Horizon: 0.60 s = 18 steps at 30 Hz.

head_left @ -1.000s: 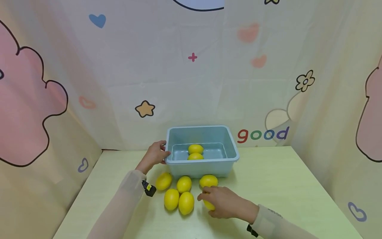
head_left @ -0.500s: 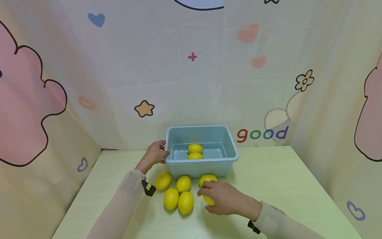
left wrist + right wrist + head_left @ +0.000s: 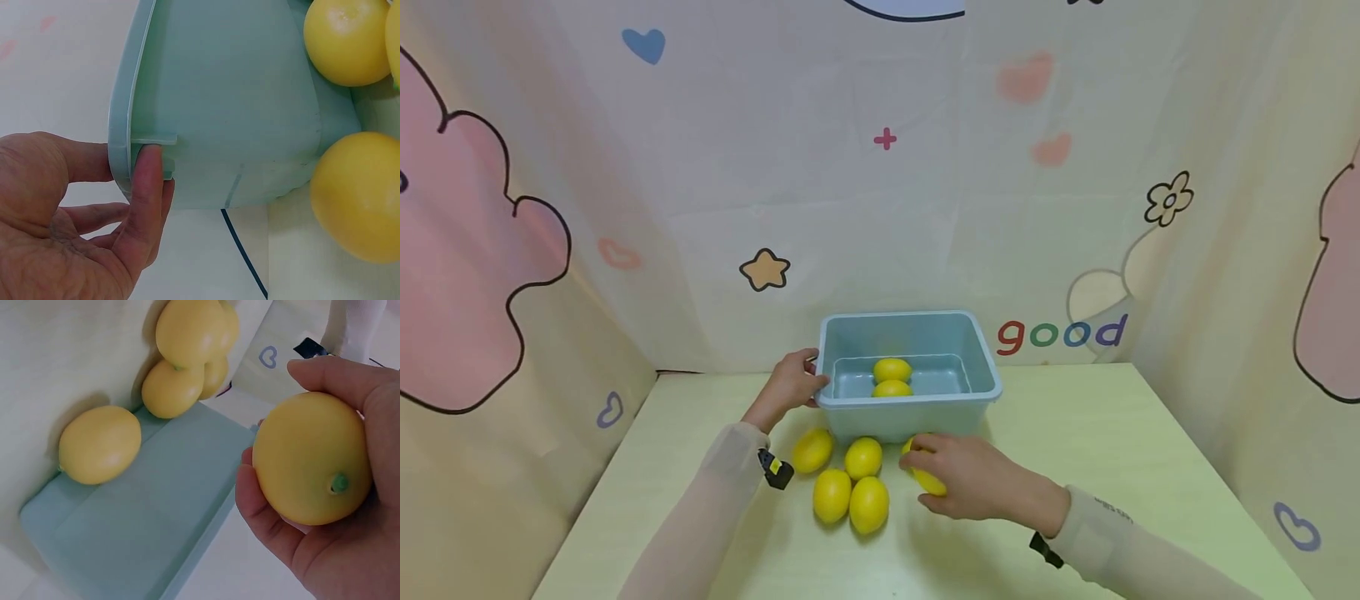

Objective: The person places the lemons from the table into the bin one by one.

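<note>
My left hand (image 3: pixel 788 383) pinches the left rim of a light blue plastic bin (image 3: pixel 910 421), with the thumb and fingers on either side of the rim in the left wrist view. A yellow lemon (image 3: pixel 306 450) with a green stem end is held in my right hand (image 3: pixel 973 477), fingers curled round it. The hand is in front of the bin, raised off the table. Behind it in the head view, another lemon (image 3: pixel 100 445) is mostly hidden; the right wrist view shows it beside the bin wall. Two lemons (image 3: pixel 892 370) lie inside the bin.
Several more lemons (image 3: pixel 863 458) lie on the pale table (image 3: pixel 1075 433) before the bin's front left, one lemon (image 3: pixel 812 451) close to my left wrist. A printed cloth backdrop (image 3: pixel 880 208) stands behind the bin and on both sides.
My right hand has lifted the lemon and moved it a little forward toward the bin, covering more of the lemon behind. The left hand stays on the rim.
</note>
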{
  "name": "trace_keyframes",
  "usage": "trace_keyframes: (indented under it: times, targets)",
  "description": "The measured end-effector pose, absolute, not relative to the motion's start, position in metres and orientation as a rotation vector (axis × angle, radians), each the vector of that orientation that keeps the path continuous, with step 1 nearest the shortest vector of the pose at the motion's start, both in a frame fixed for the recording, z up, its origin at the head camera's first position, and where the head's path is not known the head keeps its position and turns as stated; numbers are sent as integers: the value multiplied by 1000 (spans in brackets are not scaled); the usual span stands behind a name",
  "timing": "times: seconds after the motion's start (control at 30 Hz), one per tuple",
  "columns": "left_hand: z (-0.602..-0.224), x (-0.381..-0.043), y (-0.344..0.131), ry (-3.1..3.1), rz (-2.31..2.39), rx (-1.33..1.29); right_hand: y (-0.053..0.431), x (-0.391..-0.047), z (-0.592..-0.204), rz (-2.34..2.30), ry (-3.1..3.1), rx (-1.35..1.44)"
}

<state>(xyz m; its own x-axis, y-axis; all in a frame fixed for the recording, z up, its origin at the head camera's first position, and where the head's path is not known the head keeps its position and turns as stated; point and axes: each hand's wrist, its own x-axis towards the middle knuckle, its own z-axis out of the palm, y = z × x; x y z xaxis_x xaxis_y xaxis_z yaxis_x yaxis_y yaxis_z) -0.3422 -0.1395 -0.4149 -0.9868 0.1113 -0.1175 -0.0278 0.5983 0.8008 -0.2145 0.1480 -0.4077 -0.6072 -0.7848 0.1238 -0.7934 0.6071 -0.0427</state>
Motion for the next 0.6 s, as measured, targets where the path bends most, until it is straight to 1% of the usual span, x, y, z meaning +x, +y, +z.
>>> trace_keyframes:
  times: [0.33, 0.6]
  targets:
    - [-414, -344, -138, 2689, 1340, 77, 154, -226, -394, 154, -2738, 1253]
    - [-414, -341, -138, 2684, 1346, 79, 159, -234, -375, 200, -2703, 1196]
